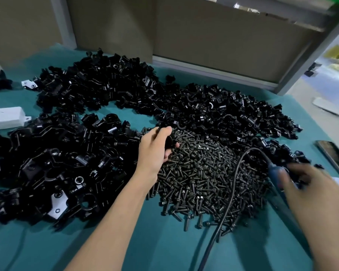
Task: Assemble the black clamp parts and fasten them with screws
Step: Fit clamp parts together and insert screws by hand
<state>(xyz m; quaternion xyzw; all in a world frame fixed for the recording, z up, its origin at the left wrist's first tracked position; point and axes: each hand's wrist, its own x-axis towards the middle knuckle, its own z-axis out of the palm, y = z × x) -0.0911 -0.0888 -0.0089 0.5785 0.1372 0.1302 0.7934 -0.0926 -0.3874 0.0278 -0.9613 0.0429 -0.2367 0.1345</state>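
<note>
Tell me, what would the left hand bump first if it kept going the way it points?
Probably the heap of black clamp parts just beyond the left hand, though depth is unclear.

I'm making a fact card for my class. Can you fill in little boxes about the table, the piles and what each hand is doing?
Table: teal table cover
Middle pile: dark screws
Surrounding piles: black clamp parts
Left hand: holds a black clamp piece above the screws
Right hand: blurred, grips a blue-handled power screwdriver
Cable: runs from the screwdriver across the screws
Left edge: white box
</note>
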